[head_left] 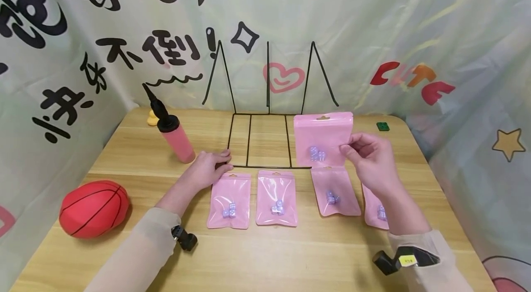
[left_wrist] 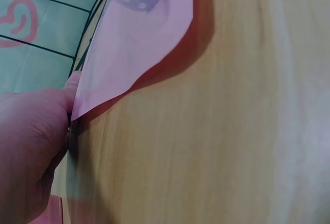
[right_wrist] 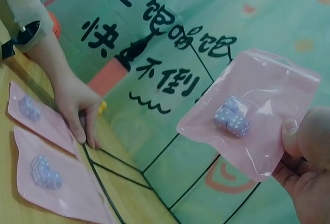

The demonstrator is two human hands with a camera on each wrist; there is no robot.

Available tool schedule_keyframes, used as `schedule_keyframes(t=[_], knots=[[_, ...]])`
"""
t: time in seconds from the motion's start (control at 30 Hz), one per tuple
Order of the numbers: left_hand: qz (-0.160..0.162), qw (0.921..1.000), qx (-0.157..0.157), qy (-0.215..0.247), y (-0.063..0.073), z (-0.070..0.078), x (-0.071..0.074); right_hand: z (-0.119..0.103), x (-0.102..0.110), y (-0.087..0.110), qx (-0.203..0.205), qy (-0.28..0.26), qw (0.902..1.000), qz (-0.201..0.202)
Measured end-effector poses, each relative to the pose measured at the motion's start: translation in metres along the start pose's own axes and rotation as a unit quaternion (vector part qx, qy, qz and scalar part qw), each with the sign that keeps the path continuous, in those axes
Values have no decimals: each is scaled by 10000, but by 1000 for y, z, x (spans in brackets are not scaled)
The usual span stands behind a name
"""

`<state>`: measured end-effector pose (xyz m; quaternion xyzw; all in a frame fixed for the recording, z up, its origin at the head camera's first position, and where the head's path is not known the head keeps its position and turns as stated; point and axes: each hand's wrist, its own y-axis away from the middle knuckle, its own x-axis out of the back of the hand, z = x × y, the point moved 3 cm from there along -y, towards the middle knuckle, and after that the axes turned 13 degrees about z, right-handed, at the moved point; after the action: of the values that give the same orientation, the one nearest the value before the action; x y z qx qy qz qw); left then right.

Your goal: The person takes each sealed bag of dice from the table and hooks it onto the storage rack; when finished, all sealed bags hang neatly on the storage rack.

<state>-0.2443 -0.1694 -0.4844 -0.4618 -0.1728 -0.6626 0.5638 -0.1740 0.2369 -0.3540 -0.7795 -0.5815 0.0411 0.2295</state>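
Observation:
My right hand (head_left: 373, 160) pinches the side edge of a pink zip pouch (head_left: 323, 131) between thumb and fingers. Small pale purple dice (right_wrist: 230, 117) with white dots show through its clear front. The pouch is upright above the table, before the right part of a black wire rack (head_left: 249, 140). At the rack's front left corner, my left hand (head_left: 206, 170) grips the wire with thumb and fingertips. Several similar pouches with dice lie in a row in front of the rack, the leftmost pouch (head_left: 229, 195) just below the left hand.
A pink hand pump (head_left: 177, 137) with a black top leans at the left, a yellow toy (head_left: 152, 119) behind it. The red ball (head_left: 94, 209) sits at the table's left edge. A green block (head_left: 383, 126) lies back right. Printed cloth (head_left: 365, 20) hangs behind.

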Motion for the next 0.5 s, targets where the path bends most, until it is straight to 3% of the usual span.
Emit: schedule_keyframes(t=[0.3,0.5], knots=[[36,10000,-1,-26,1,1,2,-13,-1,-4,-15,-785,9962,388],[33,10000,32,-3,1,0,1,-6,3,-10,-159,-539,9971,510]])
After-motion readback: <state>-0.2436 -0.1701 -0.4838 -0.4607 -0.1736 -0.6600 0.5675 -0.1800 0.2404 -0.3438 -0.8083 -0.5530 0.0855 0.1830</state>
